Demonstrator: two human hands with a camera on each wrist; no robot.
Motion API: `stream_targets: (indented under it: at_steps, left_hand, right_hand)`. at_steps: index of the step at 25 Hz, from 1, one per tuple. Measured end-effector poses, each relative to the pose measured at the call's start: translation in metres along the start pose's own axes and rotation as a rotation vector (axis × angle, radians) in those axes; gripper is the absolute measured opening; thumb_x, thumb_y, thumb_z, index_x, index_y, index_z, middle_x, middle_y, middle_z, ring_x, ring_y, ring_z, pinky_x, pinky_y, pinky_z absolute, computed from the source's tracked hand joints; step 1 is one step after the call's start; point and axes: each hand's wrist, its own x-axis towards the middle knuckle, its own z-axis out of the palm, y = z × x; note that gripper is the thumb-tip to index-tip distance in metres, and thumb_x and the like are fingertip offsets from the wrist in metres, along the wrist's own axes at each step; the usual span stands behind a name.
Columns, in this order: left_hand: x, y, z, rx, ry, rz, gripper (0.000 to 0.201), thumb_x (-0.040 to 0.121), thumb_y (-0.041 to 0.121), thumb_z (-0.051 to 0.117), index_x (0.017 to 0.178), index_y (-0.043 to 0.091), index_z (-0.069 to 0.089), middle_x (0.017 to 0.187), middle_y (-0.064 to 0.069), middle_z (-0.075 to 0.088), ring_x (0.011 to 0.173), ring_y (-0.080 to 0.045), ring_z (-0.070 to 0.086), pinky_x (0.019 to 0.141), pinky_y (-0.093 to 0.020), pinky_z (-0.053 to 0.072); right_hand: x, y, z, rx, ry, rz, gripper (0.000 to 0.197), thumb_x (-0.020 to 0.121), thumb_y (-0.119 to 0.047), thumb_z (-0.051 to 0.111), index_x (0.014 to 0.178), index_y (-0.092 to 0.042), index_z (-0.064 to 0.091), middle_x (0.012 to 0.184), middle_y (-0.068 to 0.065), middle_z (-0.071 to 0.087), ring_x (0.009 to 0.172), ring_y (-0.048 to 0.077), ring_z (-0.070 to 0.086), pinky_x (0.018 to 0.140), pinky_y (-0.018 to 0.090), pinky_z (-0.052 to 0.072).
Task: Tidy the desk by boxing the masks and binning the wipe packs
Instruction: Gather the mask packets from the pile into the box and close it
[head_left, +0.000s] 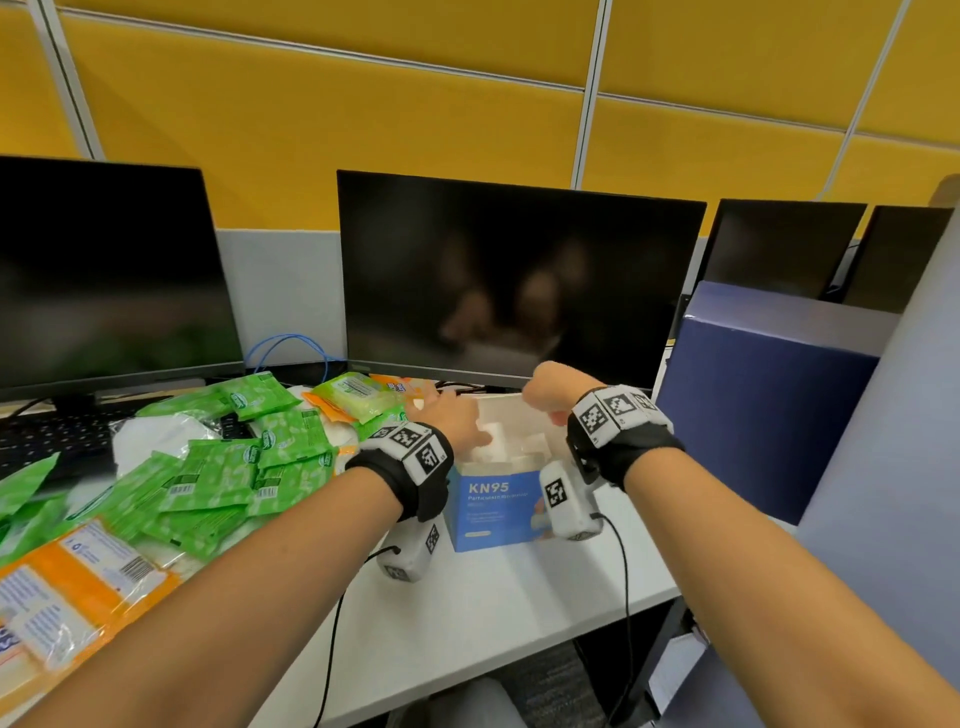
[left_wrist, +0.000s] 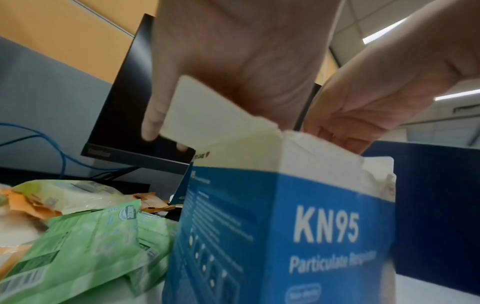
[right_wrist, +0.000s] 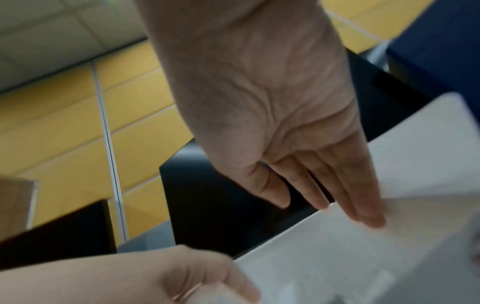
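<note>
- KN95 mask box (head_left: 493, 506) upright on white desk (head_left: 483, 597), in front of centre monitor (head_left: 519, 280), top flaps open.
- Left hand (head_left: 449, 418) over box's left side, fingers straight, resting on white side flap (left_wrist: 205, 115).
- Right hand (head_left: 550, 387) above box's far right corner; in right wrist view fingers (right_wrist: 363, 207) extended, touching white rear flap (right_wrist: 337, 246). Gripping nothing.
- Green wipe packs (head_left: 234, 467) heaped left of box, partly over keyboard (head_left: 47, 436); orange packs (head_left: 78, 582) mixed in.
- Dark blue bin (head_left: 769, 410) just right of box.
- Loose masks: cannot tell.
</note>
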Motion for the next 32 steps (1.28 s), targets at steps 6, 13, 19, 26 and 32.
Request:
stream_targets:
  at_steps: [6, 13, 19, 26, 32]
  left_hand:
    - [0.004, 0.009, 0.010, 0.081, -0.120, -0.014, 0.056, 0.088, 0.020, 0.057, 0.139, 0.032, 0.041, 0.155, -0.008, 0.014, 0.145, -0.040, 0.000, 0.111, -0.069, 0.011]
    - [0.012, 0.000, 0.025, -0.432, 0.050, 0.054, 0.041, 0.098, 0.026, 0.042, 0.138, 0.027, 0.041, 0.149, -0.012, 0.027, 0.140, -0.034, 0.023, 0.116, -0.045, 0.022]
    - [0.002, -0.011, 0.024, -0.874, 0.241, -0.136, 0.055, 0.094, 0.032, 0.051, 0.145, 0.020, 0.032, 0.147, -0.017, 0.033, 0.133, -0.032, 0.037, 0.105, -0.037, 0.033]
    - [0.011, -0.008, 0.025, -0.991, 0.152, -0.135, 0.051, 0.101, 0.023, 0.042, 0.149, 0.022, 0.025, 0.148, -0.013, 0.038, 0.131, -0.032, 0.043, 0.105, -0.037, 0.038]
    - [0.016, -0.011, 0.026, -0.903, 0.115, -0.111, 0.049, 0.098, 0.023, 0.048, 0.145, 0.024, 0.035, 0.144, -0.012, 0.043, 0.128, -0.031, 0.045, 0.103, -0.035, 0.038]
  right_hand:
    - [0.024, 0.012, 0.029, -0.021, -0.190, 0.165, 0.053, 0.098, -0.039, 0.047, 0.144, -0.013, 0.040, 0.148, 0.009, 0.041, 0.135, 0.028, 0.039, 0.109, 0.039, 0.034]
    - [0.034, 0.017, 0.046, 0.294, -0.169, 0.165, 0.058, 0.096, -0.048, 0.045, 0.139, -0.010, 0.043, 0.131, 0.006, 0.053, 0.118, 0.024, 0.051, 0.108, 0.038, 0.038]
    - [0.003, -0.014, 0.043, 0.302, -0.366, -0.019, 0.045, 0.102, -0.031, 0.036, 0.141, -0.008, 0.038, 0.136, 0.015, 0.049, 0.116, 0.028, 0.053, 0.101, 0.037, 0.042]
    - [0.009, -0.021, 0.051, 0.009, -0.195, -0.180, 0.034, 0.100, -0.015, 0.043, 0.129, 0.000, 0.053, 0.132, 0.016, 0.056, 0.109, 0.027, 0.055, 0.093, 0.035, 0.045]
    - [0.014, -0.017, 0.059, 0.118, -0.177, -0.150, 0.038, 0.100, -0.016, 0.042, 0.133, 0.000, 0.050, 0.134, 0.018, 0.053, 0.111, 0.027, 0.052, 0.100, 0.035, 0.040]
